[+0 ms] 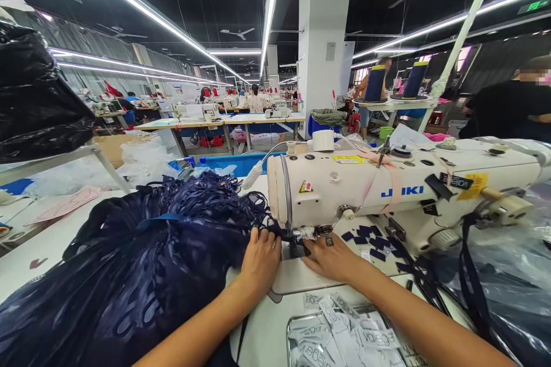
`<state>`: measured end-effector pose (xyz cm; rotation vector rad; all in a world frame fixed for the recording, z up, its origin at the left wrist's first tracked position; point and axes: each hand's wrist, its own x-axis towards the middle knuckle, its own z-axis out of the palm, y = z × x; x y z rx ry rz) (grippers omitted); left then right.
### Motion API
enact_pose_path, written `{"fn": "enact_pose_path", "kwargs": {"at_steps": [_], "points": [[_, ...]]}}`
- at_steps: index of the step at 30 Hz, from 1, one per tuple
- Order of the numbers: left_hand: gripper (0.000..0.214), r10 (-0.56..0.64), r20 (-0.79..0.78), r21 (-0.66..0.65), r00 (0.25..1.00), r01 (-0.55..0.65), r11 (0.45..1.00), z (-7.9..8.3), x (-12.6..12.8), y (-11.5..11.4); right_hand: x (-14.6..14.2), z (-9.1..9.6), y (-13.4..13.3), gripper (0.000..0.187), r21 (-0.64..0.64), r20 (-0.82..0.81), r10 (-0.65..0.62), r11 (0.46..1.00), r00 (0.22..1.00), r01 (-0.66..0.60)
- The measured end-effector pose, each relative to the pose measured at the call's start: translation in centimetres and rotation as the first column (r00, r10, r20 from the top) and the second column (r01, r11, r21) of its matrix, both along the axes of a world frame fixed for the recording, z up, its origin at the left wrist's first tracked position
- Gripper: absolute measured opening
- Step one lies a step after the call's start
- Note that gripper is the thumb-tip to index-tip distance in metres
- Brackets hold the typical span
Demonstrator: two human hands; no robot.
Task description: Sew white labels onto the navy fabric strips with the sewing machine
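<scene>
My left hand lies just left of the needle area, its fingers curled over the edge of a navy fabric bundle. The bundle has many thin straps and loops heaped at its far end. My right hand is on the other side of the presser foot, thumb and fingers closing on a small dark piece of fabric. The needle bar and foot hide some of its fingertips. Over both hands stands the white sewing machine head.
In front is a metal tray of white printed labels. Small navy pieces lie right of the needle. Dark straps and clear plastic are at right. Navy thread cones stand behind; a person sits far right.
</scene>
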<state>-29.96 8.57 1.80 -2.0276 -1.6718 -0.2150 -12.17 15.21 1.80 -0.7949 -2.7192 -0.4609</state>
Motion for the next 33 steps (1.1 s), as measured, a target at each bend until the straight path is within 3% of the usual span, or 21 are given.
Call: {"fn": "enact_pose_path", "kwargs": {"at_steps": [4,13,21,33], "points": [[0.019,-0.061,0.006,-0.049,0.998,0.062,0.997,0.5,-0.7,0.9,0.8,0.8,-1.0,0.017,-0.026,0.096,0.104,0.994,0.99,-0.102],[0.023,-0.096,0.039,-0.133,0.995,0.101,0.986,0.9,-1.1,1.4,1.5,0.8,-0.6,0.026,0.037,0.114,0.222,0.973,0.968,-0.228],[0.027,-0.104,0.052,-0.165,0.993,0.112,0.98,0.9,-1.2,1.5,1.0,1.4,-1.4,0.026,-0.065,0.165,0.201,0.979,0.965,-0.193],[0.027,-0.097,0.066,-0.177,0.993,0.107,0.978,0.8,-1.3,2.0,0.1,0.9,-2.0,0.025,-0.069,0.201,0.129,0.991,0.971,-0.117]]}}
